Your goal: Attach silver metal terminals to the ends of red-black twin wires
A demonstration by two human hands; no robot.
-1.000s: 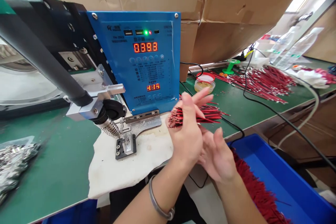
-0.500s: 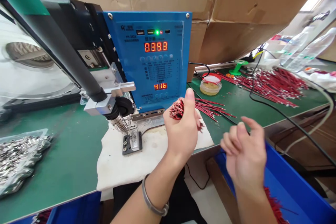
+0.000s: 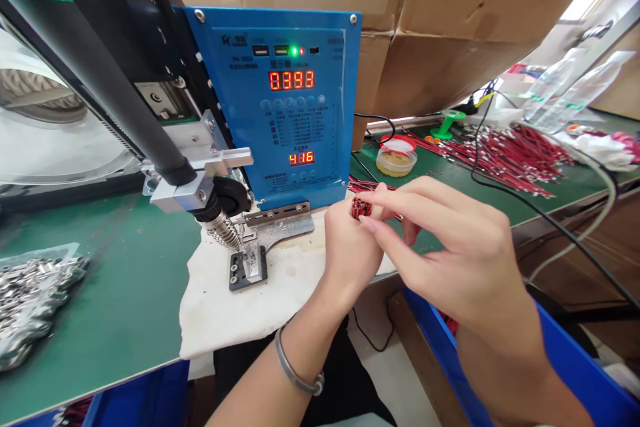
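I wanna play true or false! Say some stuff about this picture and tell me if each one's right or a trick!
1. The left hand holds a bunch of wires. True.
2. The big box with the lights is yellow. False: the box is blue.
3. The right hand's fingers are close to the wire ends in the left hand. True.
4. The lower display says 999. False: the lower display says 416.
5. The spool is green. True.
6. The metal bits are on the picture's right. False: the metal bits are on the left.
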